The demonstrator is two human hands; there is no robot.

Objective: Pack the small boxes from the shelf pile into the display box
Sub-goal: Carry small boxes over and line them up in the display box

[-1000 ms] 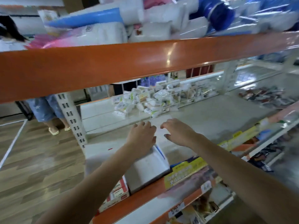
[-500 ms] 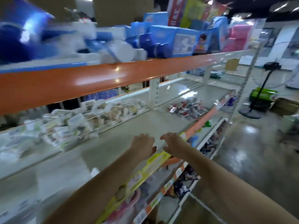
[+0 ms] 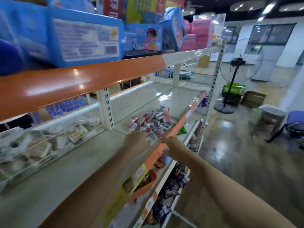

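A pile of small red, white and grey boxes (image 3: 151, 123) lies on the white shelf (image 3: 82, 155), toward its right end. My left hand (image 3: 137, 143) hovers over the shelf just short of the pile's near edge, fingers loosely extended and holding nothing. My right hand (image 3: 171, 145) is beside it at the shelf's orange front edge (image 3: 166, 139), fingers relaxed and empty. The display box is not in view.
A clear divider holds pale wrapped packets (image 3: 49, 142) at the back left. Blue packages (image 3: 85, 41) fill the orange-fronted shelf above. Lower shelves hold snack packs (image 3: 177, 180). On the aisle floor to the right stand a fan (image 3: 236, 69), a cardboard box (image 3: 253, 98) and a chair (image 3: 292, 127).
The view has swung right along the shelf. Both hands left the white display box, now out of view, and moved right to the pile of small boxes.
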